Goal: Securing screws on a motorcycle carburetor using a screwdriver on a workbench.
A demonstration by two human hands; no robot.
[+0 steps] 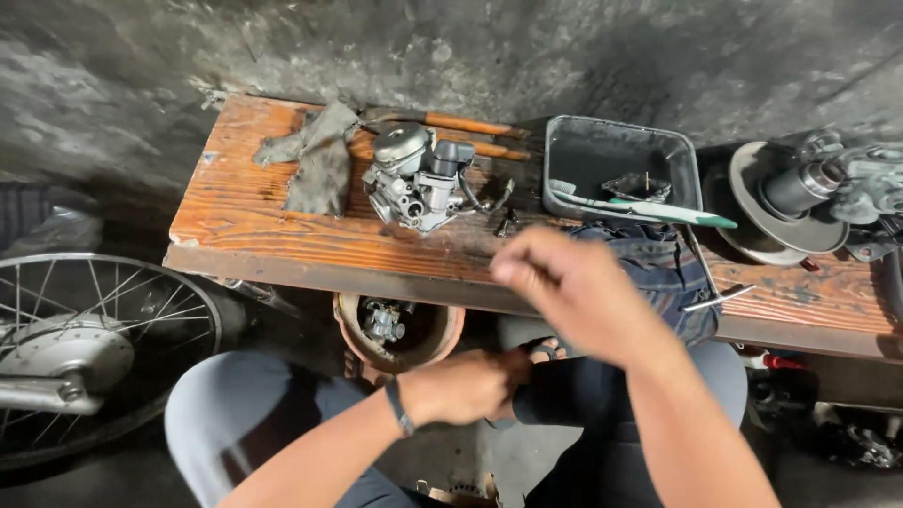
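— Wooden bench (282, 226) first, seen from the head camera: what lies beyond the hands?

— A metal carburettor (414, 179) sits well past the left hand (461, 386), a grey rag (320, 160) beside it. A grey tray (621, 150) with a green-handled toothbrush (649, 209) lies just beyond the right hand (574, 292).

— And the grips?

— The left hand is curled tight around a small dark part (541, 350) at knee level; I cannot make out what the part is. The right hand hovers above it, blurred, fingers loosely bent, pinching nothing I can see.

— Below the grip?

— A brown bowl (442, 329) holding a small metal piece, just left of the left hand. A spoked wheel (94, 348) is far left.
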